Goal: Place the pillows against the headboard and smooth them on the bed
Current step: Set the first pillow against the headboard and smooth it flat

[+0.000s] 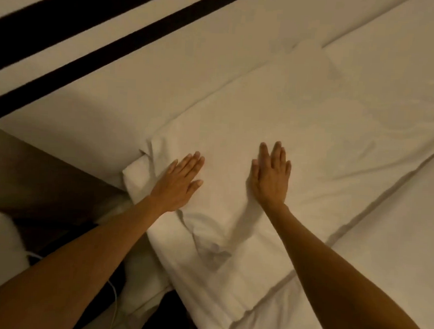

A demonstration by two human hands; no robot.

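Both hands, left (178,181) and right (271,176), lie flat, gripping nothing, on pillow (276,132); uneven pressing risks fresh creases.

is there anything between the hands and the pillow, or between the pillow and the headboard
Nothing visible. The left hand and right hand lie flat, fingers extended, directly on the pillow. The pillow's far long edge runs along the pale headboard with no object showing between them.

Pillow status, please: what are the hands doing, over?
Left hand and right hand flat, open, palms down on the white pillow. Pillow lies by the headboard. Creases at its near end. Nothing obstructing.
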